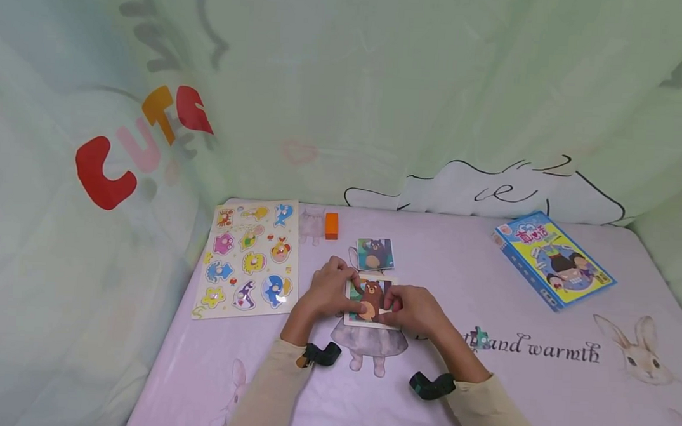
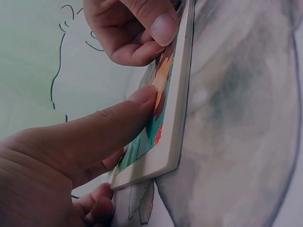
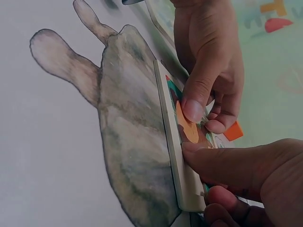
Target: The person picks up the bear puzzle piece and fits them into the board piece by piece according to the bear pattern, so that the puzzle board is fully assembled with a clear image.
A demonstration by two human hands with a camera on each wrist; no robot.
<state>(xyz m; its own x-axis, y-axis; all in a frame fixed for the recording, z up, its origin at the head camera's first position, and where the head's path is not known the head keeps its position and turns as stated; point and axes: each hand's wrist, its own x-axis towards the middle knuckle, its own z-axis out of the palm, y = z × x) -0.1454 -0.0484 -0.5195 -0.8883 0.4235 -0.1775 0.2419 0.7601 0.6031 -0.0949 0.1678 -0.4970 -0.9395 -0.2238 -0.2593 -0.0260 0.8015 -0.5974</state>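
A small bear jigsaw puzzle (image 1: 372,296) in a white frame (image 2: 176,156) lies before me, a pale bare patch showing at its right side. My left hand (image 1: 331,289) holds it by the left side. The left thumb rests on the bear's belly, other fingers at the frame's edge. At the right side my right hand (image 1: 413,309) pinches a puzzle piece mostly hidden by thumb and curled fingers. Both hands are close together over the picture. Just beyond the frame lies a square bear picture card (image 1: 375,254). A loose green puzzle piece (image 1: 478,338) lies right of the right forearm.
A peg board of sea animals (image 1: 251,260) lies at the left. Beyond the hands stands an orange block (image 1: 331,226). A blue and yellow box (image 1: 555,260) lies at the right back. Printed fabric curtains (image 1: 437,103) rise behind and beside the lilac printed tablecloth (image 1: 459,256).
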